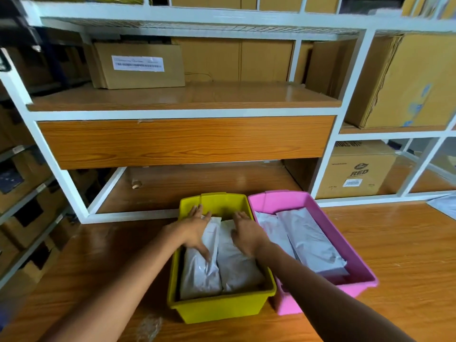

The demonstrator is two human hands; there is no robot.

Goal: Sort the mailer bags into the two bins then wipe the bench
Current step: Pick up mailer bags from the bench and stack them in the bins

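A yellow bin [217, 308] stands on the wooden bench, holding two white mailer bags side by side: a left bag [199, 275] and a right bag [237, 265]. My left hand [196, 229] lies flat on the left bag, fingers spread and straight. On the right bag rests my right hand [246, 233], its fingers also straight. A pink bin [357, 262] touches the yellow one on its right and holds two white mailer bags [311, 240].
The bench [407, 243] surface runs left and right of the bins. A white-framed shelf unit [185, 141] with a wooden panel stands behind. Cardboard boxes [407, 80] fill the shelves. Another white bag edge [444, 206] shows at far right.
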